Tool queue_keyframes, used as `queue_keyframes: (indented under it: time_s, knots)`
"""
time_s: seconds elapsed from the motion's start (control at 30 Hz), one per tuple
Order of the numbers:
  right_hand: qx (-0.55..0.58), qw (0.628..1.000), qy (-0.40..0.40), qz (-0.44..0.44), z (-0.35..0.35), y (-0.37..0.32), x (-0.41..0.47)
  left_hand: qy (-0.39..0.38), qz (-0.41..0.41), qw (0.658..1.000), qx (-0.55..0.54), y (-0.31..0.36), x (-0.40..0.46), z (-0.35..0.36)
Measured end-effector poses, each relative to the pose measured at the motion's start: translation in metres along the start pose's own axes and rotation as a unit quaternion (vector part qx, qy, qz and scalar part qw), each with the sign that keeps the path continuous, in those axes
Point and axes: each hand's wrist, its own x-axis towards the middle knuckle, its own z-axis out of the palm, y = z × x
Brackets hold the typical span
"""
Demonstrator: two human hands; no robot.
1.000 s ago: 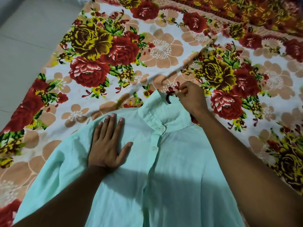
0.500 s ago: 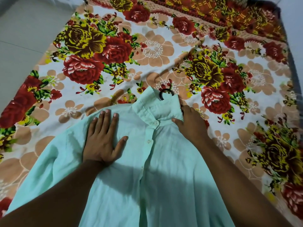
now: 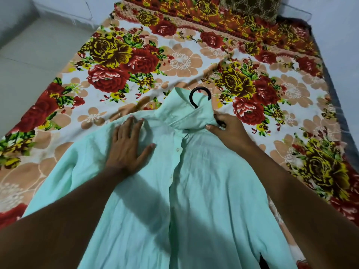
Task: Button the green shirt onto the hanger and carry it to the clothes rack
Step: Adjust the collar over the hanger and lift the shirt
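Observation:
A pale green shirt (image 3: pixel 204 191) lies front-up on a flowered bedsheet (image 3: pixel 120 61), its button placket running down the middle. The dark hook of a hanger (image 3: pixel 200 98) sticks out of the collar; the rest of the hanger is hidden inside the shirt. My left hand (image 3: pixel 128 146) lies flat with fingers apart on the shirt's left shoulder. At the collar's right end, my right hand (image 3: pixel 227 131) pinches the shirt's shoulder edge, with a dark bit of the hanger showing at its fingers.
The bed fills most of the view. A patterned pillow (image 3: pixel 250 6) lies at its far end. Pale floor (image 3: pixel 29 55) runs along the bed's left side, and a wall stands at the right.
My right hand left the hanger hook and moved down to the right end of the collar. The left hand stayed flat on the shirt. The view pulled back.

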Motion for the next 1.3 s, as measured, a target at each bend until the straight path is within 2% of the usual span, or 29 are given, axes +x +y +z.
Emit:
queue_keyframes:
  time_s: [0.13,0.3,0.37,0.47,0.53,0.6,0.67,0.73,0.8,0.87,1.0,1.17,1.3]
  knots:
    - [0.010,1.000,0.009,0.008,-0.002,-0.015,-0.020,0.085,0.044,0.991,-0.091,0.029,0.008,-0.019]
    - [-0.004,1.000,0.026,0.016,0.001,-0.021,-0.036,0.074,0.080,0.991,-0.077,0.061,-0.011,-0.020]
    - [-0.014,0.999,0.027,0.021,0.001,-0.025,-0.040,0.015,0.073,0.993,-0.091,0.067,-0.045,-0.005]
    - [-0.018,0.999,0.023,0.030,0.001,-0.029,-0.039,-0.179,0.094,0.979,0.019,0.074,-0.073,0.019]
    - [-0.027,0.999,0.024,0.026,0.001,-0.032,-0.038,-0.217,0.084,0.972,0.033,0.076,-0.071,0.024]
    - [-0.027,0.999,0.028,0.026,0.000,-0.033,-0.036,-0.159,0.049,0.985,-0.039,0.080,-0.055,0.012]
    - [-0.017,0.999,0.030,0.024,-0.003,-0.036,-0.041,-0.012,0.008,0.991,-0.134,0.084,-0.037,-0.012]
    - [0.006,0.999,0.027,0.024,-0.007,-0.039,-0.048,0.133,-0.026,0.968,-0.210,0.088,-0.013,-0.039]
    - [0.026,0.999,0.021,0.024,-0.010,-0.041,-0.056,0.182,-0.049,0.944,-0.270,0.095,0.010,-0.064]
    - [0.035,0.999,0.021,0.030,-0.011,-0.043,-0.065,0.136,-0.067,0.940,-0.306,0.103,0.026,-0.079]
    - [0.039,0.999,0.014,0.031,-0.009,-0.042,-0.079,0.020,-0.092,0.968,-0.234,0.115,0.028,-0.076]
    - [0.024,0.999,-0.014,0.026,-0.001,-0.039,-0.087,-0.031,-0.179,0.943,-0.278,0.128,0.018,-0.072]
    - [0.028,0.998,-0.018,0.055,0.003,-0.028,-0.097,-0.107,-0.162,0.931,-0.309,0.123,0.008,-0.072]
